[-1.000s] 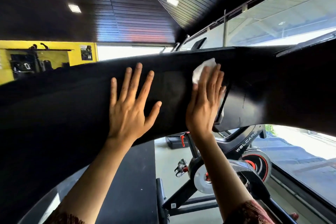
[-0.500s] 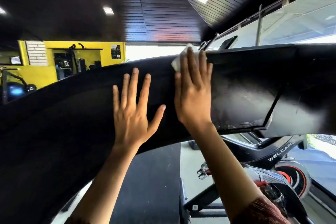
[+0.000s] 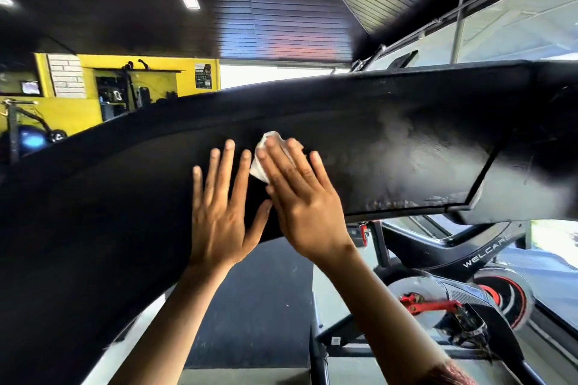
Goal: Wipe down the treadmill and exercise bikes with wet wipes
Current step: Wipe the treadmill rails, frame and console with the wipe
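Observation:
A wide black treadmill console panel stretches across the view, with damp streaks on its right part. My right hand lies flat with straight fingers on a white wet wipe, pressing it against the panel; most of the wipe is hidden under the fingers. My left hand rests flat on the panel just left of it, fingers spread, its thumb touching the right hand's edge. Below right stands a black exercise bike with a red-rimmed flywheel.
The dark treadmill belt runs below the panel between my arms. A glass wall rises at the right. Far left are a yellow wall with racks and a blue ball.
My right hand has slid the wipe down from the panel's top edge and leftward, ending close beside the left hand. The left hand has stayed pressed on the panel.

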Motion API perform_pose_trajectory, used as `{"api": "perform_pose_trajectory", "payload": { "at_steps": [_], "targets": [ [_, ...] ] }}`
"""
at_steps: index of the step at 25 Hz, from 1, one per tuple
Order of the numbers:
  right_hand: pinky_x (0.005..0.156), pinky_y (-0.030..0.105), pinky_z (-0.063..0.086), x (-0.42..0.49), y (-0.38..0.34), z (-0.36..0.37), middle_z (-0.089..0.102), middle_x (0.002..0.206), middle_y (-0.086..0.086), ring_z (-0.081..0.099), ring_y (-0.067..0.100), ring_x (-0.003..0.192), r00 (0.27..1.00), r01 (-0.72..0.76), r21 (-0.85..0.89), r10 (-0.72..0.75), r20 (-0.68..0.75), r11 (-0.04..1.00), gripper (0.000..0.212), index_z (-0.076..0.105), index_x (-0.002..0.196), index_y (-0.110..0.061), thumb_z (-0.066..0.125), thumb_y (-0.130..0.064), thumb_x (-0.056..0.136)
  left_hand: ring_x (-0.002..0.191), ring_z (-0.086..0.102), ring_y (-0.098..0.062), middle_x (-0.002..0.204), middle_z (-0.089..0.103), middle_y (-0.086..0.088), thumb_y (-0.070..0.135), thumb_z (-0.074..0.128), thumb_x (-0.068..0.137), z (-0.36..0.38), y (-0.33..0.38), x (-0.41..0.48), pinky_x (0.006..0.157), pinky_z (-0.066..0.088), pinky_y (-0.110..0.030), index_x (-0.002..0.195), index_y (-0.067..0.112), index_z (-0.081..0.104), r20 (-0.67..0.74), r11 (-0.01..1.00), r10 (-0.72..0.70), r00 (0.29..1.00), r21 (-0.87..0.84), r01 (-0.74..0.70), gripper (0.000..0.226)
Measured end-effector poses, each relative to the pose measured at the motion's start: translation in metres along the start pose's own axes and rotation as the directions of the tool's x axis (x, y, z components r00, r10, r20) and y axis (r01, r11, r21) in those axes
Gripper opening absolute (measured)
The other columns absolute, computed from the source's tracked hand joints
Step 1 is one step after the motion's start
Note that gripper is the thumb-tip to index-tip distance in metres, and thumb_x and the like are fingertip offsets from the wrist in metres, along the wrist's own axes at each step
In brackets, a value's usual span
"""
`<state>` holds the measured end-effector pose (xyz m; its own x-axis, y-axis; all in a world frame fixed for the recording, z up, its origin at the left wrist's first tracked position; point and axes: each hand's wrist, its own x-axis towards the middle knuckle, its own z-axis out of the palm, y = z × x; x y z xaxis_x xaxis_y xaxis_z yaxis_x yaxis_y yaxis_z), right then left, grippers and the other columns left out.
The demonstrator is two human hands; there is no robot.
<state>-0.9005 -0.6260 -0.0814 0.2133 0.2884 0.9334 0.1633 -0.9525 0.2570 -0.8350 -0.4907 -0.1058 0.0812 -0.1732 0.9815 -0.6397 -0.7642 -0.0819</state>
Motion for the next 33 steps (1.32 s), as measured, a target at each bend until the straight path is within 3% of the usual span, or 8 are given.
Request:
{"api": "perform_pose_trajectory", "payload": {
  "at_steps": [5,9,13,16,20,24,28,33],
  "targets": [
    [0.118,0.04,0.007,-0.025,0.036,-0.023,0.023,0.155,0.009,0.012,0.028,0.146,0.886,-0.446,-0.035,0.436,-0.158,0.894,0.047,0.034,0.146,-0.008,0.03,-0.024,0.102,0.143,0.017,-0.033,0.154,0.022,-0.019,0.045,0.037,0.094,0.002,0.005,-0.012,0.118,0.005,-0.044,0.147,0.005,0.026,0.014,1.0,0.0,1.0,0.003,0.0,0.068],
    [0.118,0.04,0.01,-0.066,0.033,-0.019,0.031,0.151,0.003,0.009,0.018,0.147,0.997,-0.082,-0.14,0.08,-0.017,0.987,0.043,0.039,0.144,-0.014,0.035,-0.025,0.102,0.144,0.016,-0.034,0.154,0.022,-0.021,0.043,0.039,0.093,0.006,0.025,-0.016,0.118,0.004,-0.045,0.146,0.002,0.027,0.025,0.999,-0.027,0.999,-0.045,0.028,0.069],
    [0.119,0.044,0.005,-0.074,0.061,-0.036,0.02,0.155,0.01,0.001,0.025,0.147,0.84,-0.525,-0.032,0.512,-0.176,0.85,0.047,0.029,0.146,-0.005,0.026,-0.027,0.104,0.145,0.014,-0.029,0.156,0.019,-0.014,0.042,0.038,0.093,0.011,0.046,-0.007,0.118,0.003,-0.044,0.148,0.01,0.025,0.061,0.995,0.091,0.994,-0.048,-0.088,0.065],
    [0.118,0.04,0.016,-0.079,0.065,-0.041,0.029,0.152,0.01,0.018,0.023,0.146,0.991,-0.132,-0.113,0.129,-0.032,0.985,0.044,0.035,0.144,-0.008,0.034,-0.021,0.103,0.145,0.013,-0.029,0.156,0.018,-0.013,0.044,0.038,0.093,0.014,0.065,0.007,0.118,0.001,-0.045,0.149,0.012,0.023,0.058,0.995,0.078,0.995,-0.061,-0.075,0.067],
    [0.12,0.04,0.006,-0.057,0.103,-0.064,0.016,0.156,0.014,0.006,0.026,0.147,0.801,-0.572,-0.021,0.553,-0.23,0.82,0.049,0.024,0.148,-0.004,0.028,-0.022,0.103,0.145,0.015,-0.031,0.157,0.014,-0.012,0.043,0.041,0.092,0.018,0.09,0.029,0.118,0.001,-0.04,0.149,0.01,0.025,0.058,0.984,0.152,0.987,-0.099,-0.146,0.067],
    [0.119,0.038,0.008,-0.036,0.102,-0.063,0.021,0.154,0.007,0.01,0.022,0.146,0.966,-0.244,-0.15,0.226,-0.126,0.958,0.047,0.028,0.147,-0.008,0.033,-0.022,0.102,0.145,0.015,-0.03,0.157,0.015,-0.014,0.044,0.041,0.092,0.021,0.105,0.047,0.118,0.001,-0.043,0.15,0.012,0.027,0.046,0.981,0.171,0.984,-0.095,-0.166,0.067],
    [0.119,0.04,0.007,-0.012,0.12,-0.067,0.024,0.154,0.02,0.015,0.035,0.144,0.751,-0.6,0.009,0.567,-0.338,0.8,0.049,0.028,0.146,-0.001,0.027,-0.024,0.103,0.145,0.017,-0.03,0.156,0.02,-0.016,0.043,0.042,0.093,0.023,0.107,0.051,0.118,0.004,-0.045,0.149,0.012,0.031,0.018,0.979,0.182,0.983,-0.096,-0.18,0.065],
    [0.119,0.04,0.013,-0.014,0.076,-0.046,0.027,0.154,0.007,0.016,0.026,0.145,0.981,-0.177,-0.052,0.173,-0.085,0.983,0.045,0.029,0.145,-0.012,0.031,-0.023,0.102,0.144,0.021,-0.031,0.154,0.025,-0.017,0.042,0.041,0.093,0.019,0.086,0.031,0.118,0.008,-0.044,0.147,0.01,0.034,-0.014,0.99,0.126,0.992,-0.07,-0.126,0.064]
  ]
}}
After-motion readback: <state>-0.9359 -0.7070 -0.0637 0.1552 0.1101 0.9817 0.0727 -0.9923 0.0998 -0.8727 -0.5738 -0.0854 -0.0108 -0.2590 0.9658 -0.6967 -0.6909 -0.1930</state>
